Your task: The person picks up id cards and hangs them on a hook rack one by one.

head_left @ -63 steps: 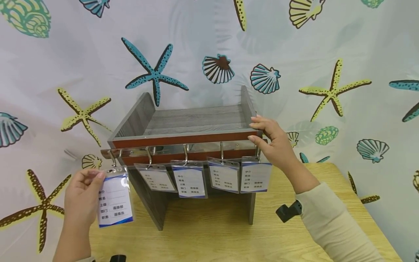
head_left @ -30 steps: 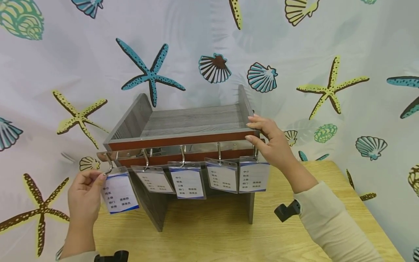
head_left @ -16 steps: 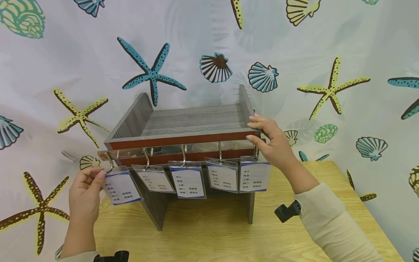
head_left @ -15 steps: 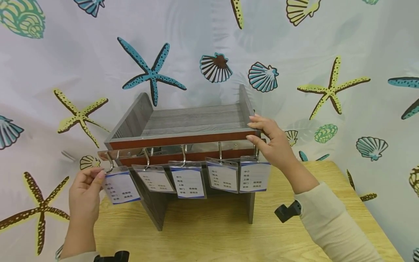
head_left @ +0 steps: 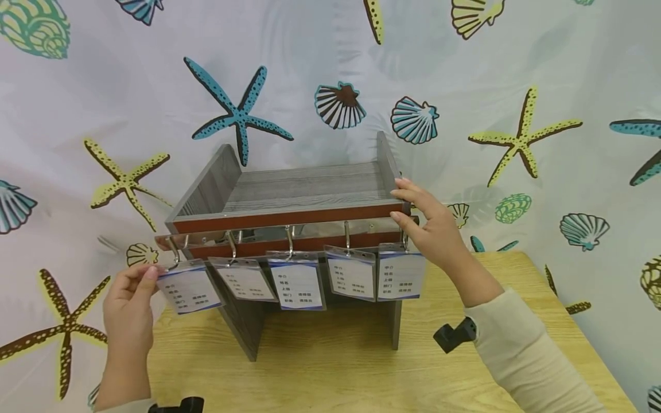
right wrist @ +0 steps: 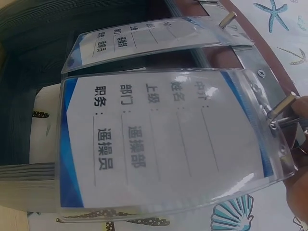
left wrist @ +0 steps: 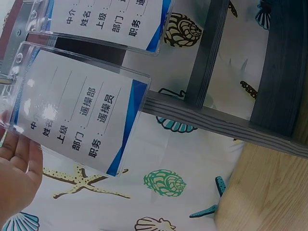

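Note:
My left hand (head_left: 126,301) pinches the upper left corner of a clear-sleeved name badge (head_left: 190,288) between thumb and fingers. The badge hangs tilted at the leftmost hook (head_left: 174,251); in the left wrist view, a hook tip (left wrist: 6,81) shows at its punched edge. More badges, such as the middle one (head_left: 296,284), hang from the other hooks on the metal hook rail (head_left: 320,229). With thumb in front and fingers on the side, my right hand (head_left: 436,232) grips the front right corner of the grey wooden shelf (head_left: 304,186). The right wrist view shows the rightmost badge (right wrist: 159,144) close up.
The shelf stands on a light wood table (head_left: 330,367), its side panels (head_left: 396,327) reaching down to the top. Behind hangs a white cloth (head_left: 310,51) printed with starfish and shells. A black wrist camera (head_left: 454,335) juts from the right sleeve.
My left hand has raised the leftmost badge from below the hook up to it, and the badge now leans more tilted there. The right hand stays on the shelf corner.

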The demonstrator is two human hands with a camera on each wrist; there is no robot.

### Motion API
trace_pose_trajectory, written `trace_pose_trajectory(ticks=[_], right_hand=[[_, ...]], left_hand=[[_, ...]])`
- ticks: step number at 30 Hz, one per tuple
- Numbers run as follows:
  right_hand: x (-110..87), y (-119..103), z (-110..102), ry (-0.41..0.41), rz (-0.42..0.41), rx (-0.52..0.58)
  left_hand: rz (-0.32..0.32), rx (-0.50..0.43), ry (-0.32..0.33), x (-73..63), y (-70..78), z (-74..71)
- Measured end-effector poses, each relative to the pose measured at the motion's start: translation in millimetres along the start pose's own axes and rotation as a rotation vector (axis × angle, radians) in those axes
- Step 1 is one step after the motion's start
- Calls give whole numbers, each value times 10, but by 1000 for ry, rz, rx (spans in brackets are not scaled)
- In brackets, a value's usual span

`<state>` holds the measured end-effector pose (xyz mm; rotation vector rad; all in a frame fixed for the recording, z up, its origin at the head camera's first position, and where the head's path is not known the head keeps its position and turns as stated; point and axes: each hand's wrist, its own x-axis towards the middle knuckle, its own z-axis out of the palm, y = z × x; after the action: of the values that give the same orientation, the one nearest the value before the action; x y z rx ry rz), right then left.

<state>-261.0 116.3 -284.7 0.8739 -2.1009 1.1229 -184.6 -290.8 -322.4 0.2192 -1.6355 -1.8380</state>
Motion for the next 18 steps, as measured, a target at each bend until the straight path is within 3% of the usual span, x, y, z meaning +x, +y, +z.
trace_pose_trajectory(ticks=[3, 9, 13, 18], right_hand=[[-32, -2, -21, 6, 17, -8], [-128, -21, -87, 26, 33, -8], [-234, -20, -126, 42, 44, -20], [-434, -6, -166, 47, 57, -69]], left_hand=[[7, 72, 6, -32, 18, -11], [79, 428, 54, -151, 42, -10], [201, 577, 57, -267, 29, -15], [445, 679, -15, -452, -18, 13]])
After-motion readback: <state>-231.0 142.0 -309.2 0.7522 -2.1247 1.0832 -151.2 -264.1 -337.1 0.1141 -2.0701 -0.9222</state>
